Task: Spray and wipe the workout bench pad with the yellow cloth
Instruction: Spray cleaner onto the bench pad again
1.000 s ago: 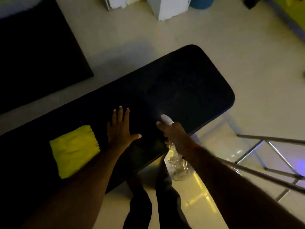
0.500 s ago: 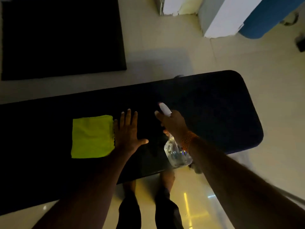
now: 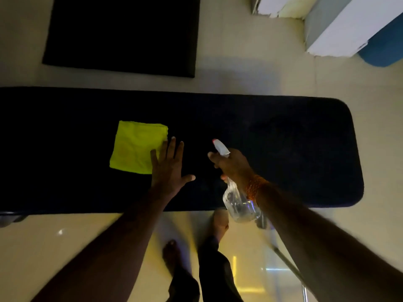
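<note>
The black bench pad (image 3: 294, 149) stretches across the middle of the head view. A folded yellow cloth (image 3: 135, 147) lies flat on its left half. My left hand (image 3: 169, 168) rests palm down on the pad with fingers spread, its fingertips overlapping the cloth's right edge. My right hand (image 3: 232, 165) grips the neck of a clear spray bottle (image 3: 238, 203) with a white nozzle, held over the pad's near edge, nozzle pointing away from me toward the pad. An orange band sits on that wrist.
A black floor mat (image 3: 122, 33) lies beyond the bench. White boxes (image 3: 333, 27) and a blue object (image 3: 386, 49) stand at the far right. My bare feet (image 3: 219, 223) are on the glossy tiled floor below the bench. A metal bar (image 3: 290, 264) runs at lower right.
The view has swung so the bench now lies level across the frame. My left hand has shifted onto the cloth's edge. The right hand still holds the bottle over the pad.
</note>
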Tool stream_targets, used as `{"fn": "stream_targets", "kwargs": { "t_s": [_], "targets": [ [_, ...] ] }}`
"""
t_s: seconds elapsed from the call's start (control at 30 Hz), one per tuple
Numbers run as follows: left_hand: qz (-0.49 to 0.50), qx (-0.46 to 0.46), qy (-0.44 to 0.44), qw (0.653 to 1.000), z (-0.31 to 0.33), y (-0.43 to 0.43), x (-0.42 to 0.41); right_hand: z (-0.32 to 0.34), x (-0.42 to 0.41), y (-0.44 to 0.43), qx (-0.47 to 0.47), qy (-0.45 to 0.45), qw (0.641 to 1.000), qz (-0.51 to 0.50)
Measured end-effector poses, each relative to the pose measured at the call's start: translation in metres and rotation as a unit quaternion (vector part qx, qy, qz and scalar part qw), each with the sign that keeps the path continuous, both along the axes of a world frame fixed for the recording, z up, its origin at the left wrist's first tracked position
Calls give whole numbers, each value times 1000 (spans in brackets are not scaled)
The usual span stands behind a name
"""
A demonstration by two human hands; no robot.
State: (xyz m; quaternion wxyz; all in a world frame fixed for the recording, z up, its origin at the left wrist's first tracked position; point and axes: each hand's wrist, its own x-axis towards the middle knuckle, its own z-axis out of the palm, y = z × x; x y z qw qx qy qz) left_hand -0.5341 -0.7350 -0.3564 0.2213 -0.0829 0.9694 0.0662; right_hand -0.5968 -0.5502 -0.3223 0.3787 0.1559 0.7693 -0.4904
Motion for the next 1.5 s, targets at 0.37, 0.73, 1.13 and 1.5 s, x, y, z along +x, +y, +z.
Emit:
{"fn": "stream_targets", "kwargs": {
  "t_s": [0.37, 0.73, 1.13, 1.5],
  "targets": [
    [-8, -17, -11, 1000, 13, -19, 79, -3, 109, 21, 44, -42, 991, 117],
    [10, 3, -22, 1000, 20, -38, 92, 9, 86, -25, 32, 11, 995, 92],
    [114, -24, 134, 984, 9, -56, 40, 9, -11, -67, -20, 87, 995, 52],
    [458, 173, 79, 868, 1, -125, -6, 34, -41, -122, -139, 227, 964, 5]
  ]
}}
